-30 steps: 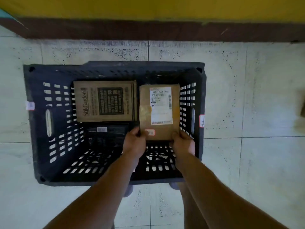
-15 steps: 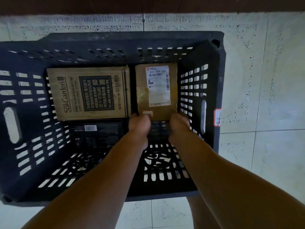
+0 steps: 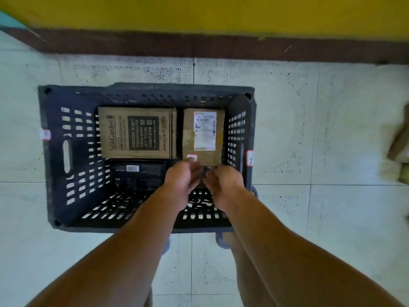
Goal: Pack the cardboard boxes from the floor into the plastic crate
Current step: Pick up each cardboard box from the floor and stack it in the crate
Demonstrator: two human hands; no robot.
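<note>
While the labelled cardboard box (image 3: 202, 138) is lying flat in the far right corner of the crate (image 3: 53, 151), you are holding your left hand (image 3: 181, 180) and right hand (image 3: 223, 183) over the crate's right half, fingers (image 3: 192, 163) loosely curled, gripping nothing.

Both bare forearms (image 3: 137, 240) reach forward and down, converging so the hands sit close side by side. The left hand (image 3: 182, 177) and the right hand (image 3: 223, 183) show their backs, fingers loosely curled. Blur makes it unclear whether the fingertips touch anything.
</note>
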